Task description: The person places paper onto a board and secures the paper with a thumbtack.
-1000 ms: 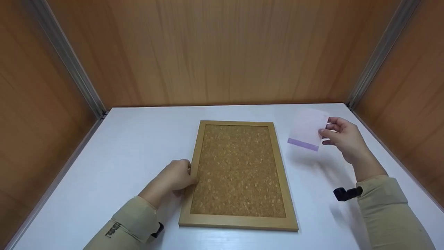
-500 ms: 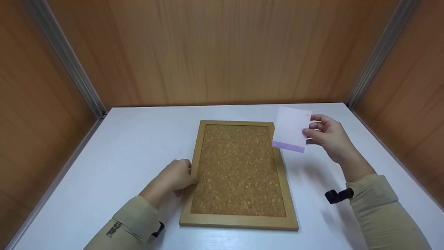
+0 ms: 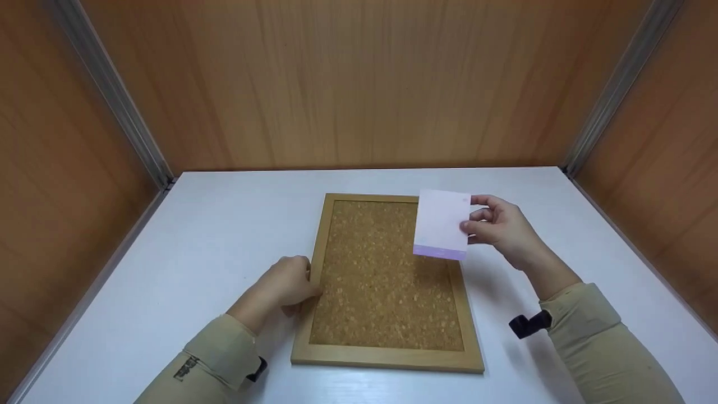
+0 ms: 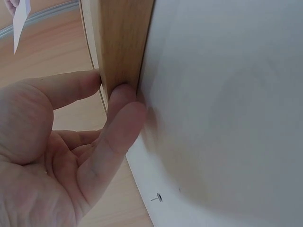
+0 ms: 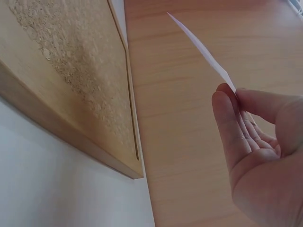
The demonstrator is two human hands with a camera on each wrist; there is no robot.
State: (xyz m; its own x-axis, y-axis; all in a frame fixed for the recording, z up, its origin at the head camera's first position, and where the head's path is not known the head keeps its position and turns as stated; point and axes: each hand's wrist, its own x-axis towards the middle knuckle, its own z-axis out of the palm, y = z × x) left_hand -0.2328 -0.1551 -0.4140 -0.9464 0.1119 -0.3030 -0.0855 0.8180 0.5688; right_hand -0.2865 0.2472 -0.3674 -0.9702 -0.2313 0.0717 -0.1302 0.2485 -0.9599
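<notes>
A cork board (image 3: 370, 269) with a pale wooden frame lies flat on the white table. At its left side, my left hand (image 3: 286, 283) grips the frame, thumb on the top face and fingertips against the outer edge, as the left wrist view shows at the wooden edge (image 4: 124, 42). Above the board's upper right part, my right hand (image 3: 499, 227) pinches a pale pink sheet of note paper (image 3: 442, 221) by its right edge, between thumb and fingers. A purple band runs along the sheet's lower edge. Edge-on, the note paper (image 5: 203, 49) looks thin and slightly bent.
A small thumbtack (image 4: 158, 197) lies on the white table (image 3: 224, 224) near the left hand. Wood-grain panels (image 3: 359, 84) with grey metal corner posts stand at the back and both sides. Black straps show at both cuffs.
My right hand has carried the note paper leftward from beside the board to over its upper right part, a little lower in view. The left hand and board have stayed put.
</notes>
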